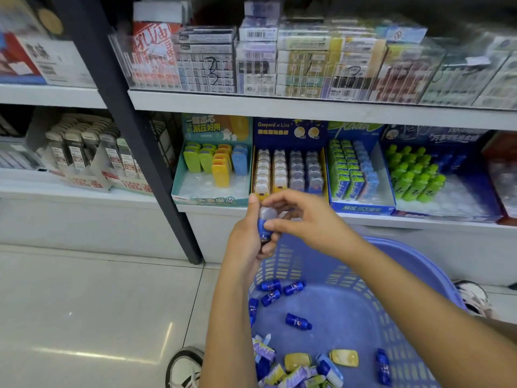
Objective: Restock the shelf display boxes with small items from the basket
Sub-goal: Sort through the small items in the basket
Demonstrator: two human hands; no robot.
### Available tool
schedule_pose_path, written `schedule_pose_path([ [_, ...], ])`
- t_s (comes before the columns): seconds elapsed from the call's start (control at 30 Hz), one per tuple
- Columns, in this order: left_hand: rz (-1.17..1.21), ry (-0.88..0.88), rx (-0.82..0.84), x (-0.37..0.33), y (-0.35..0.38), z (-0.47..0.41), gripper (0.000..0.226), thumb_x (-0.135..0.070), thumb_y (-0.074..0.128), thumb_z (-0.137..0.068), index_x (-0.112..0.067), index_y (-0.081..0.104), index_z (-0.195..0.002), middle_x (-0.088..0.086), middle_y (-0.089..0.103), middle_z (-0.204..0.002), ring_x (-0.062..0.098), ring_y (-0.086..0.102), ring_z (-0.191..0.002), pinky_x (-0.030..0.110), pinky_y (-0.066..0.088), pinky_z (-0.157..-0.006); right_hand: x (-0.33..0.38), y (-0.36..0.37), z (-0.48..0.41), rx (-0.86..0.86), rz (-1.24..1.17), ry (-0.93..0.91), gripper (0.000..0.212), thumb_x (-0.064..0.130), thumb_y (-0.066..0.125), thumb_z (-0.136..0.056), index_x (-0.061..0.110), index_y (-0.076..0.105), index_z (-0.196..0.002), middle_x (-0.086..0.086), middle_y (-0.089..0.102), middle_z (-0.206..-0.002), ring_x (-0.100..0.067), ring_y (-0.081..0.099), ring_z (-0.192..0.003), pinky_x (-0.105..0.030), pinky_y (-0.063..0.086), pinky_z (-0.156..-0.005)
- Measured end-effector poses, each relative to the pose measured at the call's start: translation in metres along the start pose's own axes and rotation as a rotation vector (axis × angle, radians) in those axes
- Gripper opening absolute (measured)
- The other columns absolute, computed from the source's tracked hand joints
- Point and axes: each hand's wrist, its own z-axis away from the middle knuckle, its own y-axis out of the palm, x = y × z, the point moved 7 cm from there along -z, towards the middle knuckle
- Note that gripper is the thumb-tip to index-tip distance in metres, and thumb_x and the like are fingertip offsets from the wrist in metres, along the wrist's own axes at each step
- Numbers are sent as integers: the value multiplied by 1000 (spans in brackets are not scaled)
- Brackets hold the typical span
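My left hand (246,239) grips small items upright: a blue one with a clear-topped piece above it (264,219). My right hand (305,217) pinches the same bundle from the right, just in front of the navy display box (289,163) with rows of small round cases. Below my arms stands the purple basket (397,275), holding several loose blue bottle-shaped items (298,321) and yellow and purple packets (297,361). To the right, a blue display box (442,175) holds green bottle-shaped items with open space beside them.
A teal box with yellow, green and blue cases (212,169) stands left of the navy one; a box of green and blue packs (355,172) stands right of it. A dark shelf post (145,152) runs diagonally. My shoes (184,368) are on the tiled floor.
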Motion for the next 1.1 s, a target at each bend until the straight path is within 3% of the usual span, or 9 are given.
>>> schedule_pose_path([
  [0.1, -189, 131, -66, -13, 13, -2, 58, -57, 34, -95, -15, 67, -73, 8, 65, -63, 15, 55, -47, 23, 43, -42, -2, -32, 3, -166, -62, -20, 26, 10, 75, -76, 25, 65, -95, 6, 68, -92, -7, 65, -86, -19, 52, -79],
  [0.17, -401, 314, -138, -24, 17, -4, 43, -51, 35, -97, -26, 68, -86, 3, 72, -87, 13, 67, -77, 28, 53, -68, -8, -59, 1, -348, -4, -13, 24, 12, 74, -78, 25, 62, -94, 7, 67, -91, -5, 63, -84, -15, 51, -76],
  [0.27, -949, 497, -83, -19, 31, -12, 37, -37, 40, -99, -19, 57, -127, 2, 56, -134, 15, 45, -128, 27, 34, -105, -19, -79, -5, -465, 231, 7, 20, 13, 73, -80, 17, 61, -96, 4, 64, -87, -10, 61, -82, -15, 51, -73],
  [0.33, -1168, 506, -30, -3, 37, -18, 45, -28, 45, -98, -14, 42, -142, 3, 37, -150, 18, 23, -142, 26, 13, -116, -28, -75, -12, -403, 389, 4, 19, 15, 72, -81, 14, 63, -98, 3, 63, -87, -14, 62, -80, -21, 52, -75],
  [0.5, -1196, 571, -39, 4, 35, -19, 55, -28, 50, -96, -17, 33, -146, -1, 32, -153, 14, 15, -144, 16, 2, -111, -37, -60, -25, -305, 626, -71, 20, 15, 68, -84, 11, 63, -102, -6, 61, -96, -20, 60, -82, -36, 51, -78],
  [0.97, -1158, 519, 0, 1, 35, -17, 50, -21, 51, -96, -16, 39, -144, 0, 35, -151, 14, 21, -143, 13, 12, -108, -30, -57, -39, -192, 751, -40, 19, 12, 62, -86, 3, 66, -103, -13, 58, -107, -28, 58, -95, -37, 45, -85],
  [1.03, -1101, 566, -37, -3, 36, -9, 42, -19, 51, -96, -15, 48, -138, 0, 44, -145, 13, 33, -137, 13, 20, -106, -28, -56, -37, -148, 799, -23, 25, 13, 58, -90, 6, 64, -114, -12, 55, -116, -28, 57, -101, -36, 44, -90],
  [1.1, -1037, 612, -84, -5, 34, -2, 29, -17, 53, -94, -14, 61, -122, 1, 62, -124, 13, 55, -114, 15, 37, -94, -27, -54, -22, -166, 789, -59, 31, 12, 57, -91, 10, 60, -121, -10, 50, -120, -25, 57, -93, -35, 46, -87],
])
